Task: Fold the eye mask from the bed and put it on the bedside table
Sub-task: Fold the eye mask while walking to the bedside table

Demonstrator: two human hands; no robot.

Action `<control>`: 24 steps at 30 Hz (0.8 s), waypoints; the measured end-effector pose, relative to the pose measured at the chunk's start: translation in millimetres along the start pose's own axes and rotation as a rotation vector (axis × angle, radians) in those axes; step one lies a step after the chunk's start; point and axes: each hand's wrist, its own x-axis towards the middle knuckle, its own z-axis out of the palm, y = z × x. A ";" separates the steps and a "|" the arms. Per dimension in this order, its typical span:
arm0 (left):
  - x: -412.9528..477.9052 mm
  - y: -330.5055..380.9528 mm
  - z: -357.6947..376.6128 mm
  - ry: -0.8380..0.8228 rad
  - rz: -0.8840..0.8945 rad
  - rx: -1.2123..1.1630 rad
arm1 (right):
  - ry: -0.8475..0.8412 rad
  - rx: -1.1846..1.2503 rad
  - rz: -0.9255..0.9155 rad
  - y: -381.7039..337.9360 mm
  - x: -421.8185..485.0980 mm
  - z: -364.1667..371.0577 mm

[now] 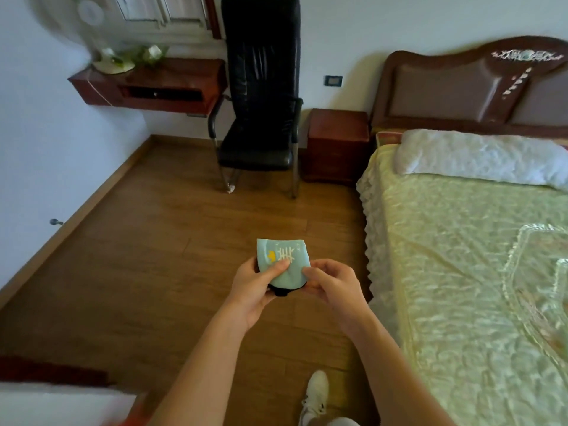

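Note:
A light blue eye mask (281, 259) with a white and yellow print is folded in half and held over the wooden floor, a black edge showing underneath. My left hand (255, 290) grips its left side, thumb pressed on the print. My right hand (332, 287) pinches its right edge. The bedside table (338, 142), dark red wood, stands ahead between the chair and the bed (461, 241). The bed lies to my right under a pale yellow-green cover.
A black office chair (261, 103) stands left of the bedside table. A wall-mounted wooden shelf (147, 84) carries a fan and plants at the far left. A white pillow (479, 158) lies at the bed's head. My white shoe (316, 392) shows below.

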 end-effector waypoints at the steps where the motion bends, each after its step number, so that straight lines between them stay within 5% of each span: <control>1: 18.2 11.1 12.5 -0.001 0.001 0.000 | 0.006 0.009 -0.005 -11.1 20.0 -8.2; 24: 428.2 193.3 147.7 -0.172 -0.068 0.082 | 0.168 0.029 0.020 -164.2 423.8 -77.5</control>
